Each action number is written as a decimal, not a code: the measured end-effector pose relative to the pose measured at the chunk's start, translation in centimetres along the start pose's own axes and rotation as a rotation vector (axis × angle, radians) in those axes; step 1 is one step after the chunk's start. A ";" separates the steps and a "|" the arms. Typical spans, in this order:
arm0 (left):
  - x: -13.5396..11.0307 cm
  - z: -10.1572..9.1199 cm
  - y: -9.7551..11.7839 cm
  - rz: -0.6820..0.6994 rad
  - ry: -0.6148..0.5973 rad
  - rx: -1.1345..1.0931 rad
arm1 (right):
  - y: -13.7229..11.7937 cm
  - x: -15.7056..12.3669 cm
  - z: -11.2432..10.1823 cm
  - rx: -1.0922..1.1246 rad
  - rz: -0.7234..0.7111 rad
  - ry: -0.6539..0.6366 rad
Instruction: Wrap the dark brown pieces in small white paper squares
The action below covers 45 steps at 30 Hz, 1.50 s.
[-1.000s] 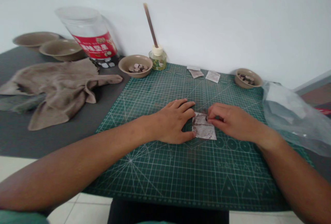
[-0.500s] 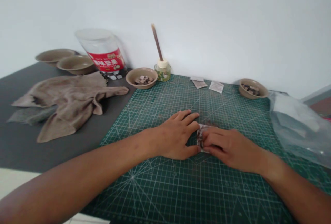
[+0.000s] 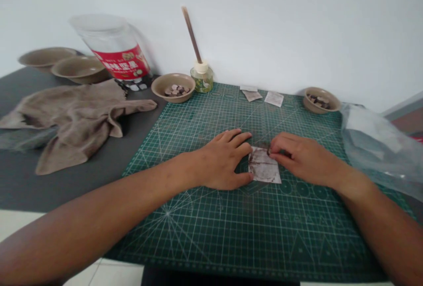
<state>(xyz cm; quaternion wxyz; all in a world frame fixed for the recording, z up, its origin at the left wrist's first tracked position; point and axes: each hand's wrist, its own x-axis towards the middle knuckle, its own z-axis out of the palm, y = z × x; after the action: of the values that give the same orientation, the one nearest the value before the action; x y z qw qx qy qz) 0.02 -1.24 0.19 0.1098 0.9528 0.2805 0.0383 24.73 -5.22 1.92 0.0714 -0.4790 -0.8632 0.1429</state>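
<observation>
Dark bit (image 3: 269, 150) pinched in right hand (image 3: 299, 156): too small and blurred to identify. Right fingertips hide paper's (image 3: 264, 171) top right corner; left hand (image 3: 223, 160) covers part of its left edge. Marks on paper too blurry to read. Jar (image 3: 114, 48) hides part of bowl (image 3: 77, 73). Bag (image 3: 370, 145) cut off right, contents unclear. Cloth (image 3: 77, 123) cut off left.

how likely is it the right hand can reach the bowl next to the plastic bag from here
Quite likely, it seems: only cutting mat shows between the right hand and the bowl, and the plastic bag lies beside that path, not across it. The hand is at the white square, though.
</observation>
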 end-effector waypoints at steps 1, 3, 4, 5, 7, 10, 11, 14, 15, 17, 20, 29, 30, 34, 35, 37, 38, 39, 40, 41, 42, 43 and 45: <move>0.0 0.0 0.0 0.002 -0.003 -0.002 | 0.0 -0.1 -0.1 0.037 -0.040 -0.048; 0.0 0.0 0.0 0.002 -0.012 -0.012 | -0.2 -0.2 -0.1 0.098 -0.122 -0.122; 0.0 0.0 0.0 0.000 -0.016 -0.017 | -0.3 -0.2 0.0 0.102 -0.133 -0.118; 0.0 0.0 0.0 -0.004 -0.019 -0.021 | -0.3 -0.2 0.1 0.087 -0.116 -0.087; 0.1 -0.1 0.0 -0.014 -0.019 -0.024 | 0.0 -0.2 0.2 0.035 -0.042 -0.004; 0.1 -0.2 0.1 -0.019 -0.022 -0.026 | 0.2 -0.3 0.1 0.061 -0.034 -0.029; 0.1 -0.2 0.1 -0.018 -0.027 -0.028 | 0.1 -0.3 0.1 0.102 -0.080 -0.071; 0.2 -0.3 0.2 -0.017 -0.044 -0.033 | -0.3 -0.1 0.3 0.156 -0.182 -0.115; 0.2 -0.3 0.1 -0.018 -0.044 -0.032 | -0.4 0.0 0.4 0.124 -0.161 -0.078; 0.1 -0.3 0.1 -0.022 -0.037 -0.028 | -0.1 0.2 0.3 0.039 -0.067 0.002; 0.1 -0.2 0.0 -0.021 -0.032 -0.030 | 0.3 0.1 0.0 0.072 -0.050 -0.049; 0.2 -0.3 0.1 -0.025 -0.033 -0.034 | 0.7 -0.1 -0.6 0.003 -0.019 -0.030; 0.1 -0.3 0.1 -0.026 -0.038 -0.036 | 0.7 -0.2 -0.7 0.044 -0.042 -0.077; 0.1 -0.4 0.1 -0.017 -0.050 -0.043 | 0.1 -0.2 -0.3 0.160 -0.153 -0.160; 0.1 -0.4 0.1 -0.019 -0.047 -0.041 | -0.1 -0.1 -0.1 0.132 -0.145 -0.120; 0.1 -0.3 0.1 -0.025 -0.038 -0.034 | 0.0 0.2 0.1 0.039 -0.083 -0.019; 0.1 -0.3 0.1 -0.025 -0.031 -0.030 | 0.1 0.3 0.1 0.003 -0.051 0.009; 0.0 -0.3 0.1 -0.024 -0.024 -0.027 | 0.3 0.3 0.1 -0.010 -0.038 0.010; 0.0 -0.2 0.1 -0.020 -0.019 -0.026 | 0.3 0.3 0.0 -0.002 -0.049 -0.018; 0.0 -0.2 0.1 -0.017 -0.016 -0.026 | 0.4 0.2 0.0 0.019 -0.083 -0.063; 0.0 -0.2 0.1 -0.013 -0.016 -0.028 | 0.3 0.2 0.0 0.037 -0.121 -0.101; -0.1 -0.2 0.1 -0.010 -0.015 -0.030 | 0.2 0.1 0.1 0.041 -0.151 -0.119; -0.1 -0.1 0.0 -0.008 -0.007 -0.028 | 0.0 0.1 0.3 0.000 -0.149 -0.070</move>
<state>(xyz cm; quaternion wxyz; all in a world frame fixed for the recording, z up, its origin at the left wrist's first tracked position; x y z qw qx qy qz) -0.06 -1.30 0.31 0.1244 0.9501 0.2835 0.0382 24.66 -5.20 1.63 0.0518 -0.4080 -0.8984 0.1539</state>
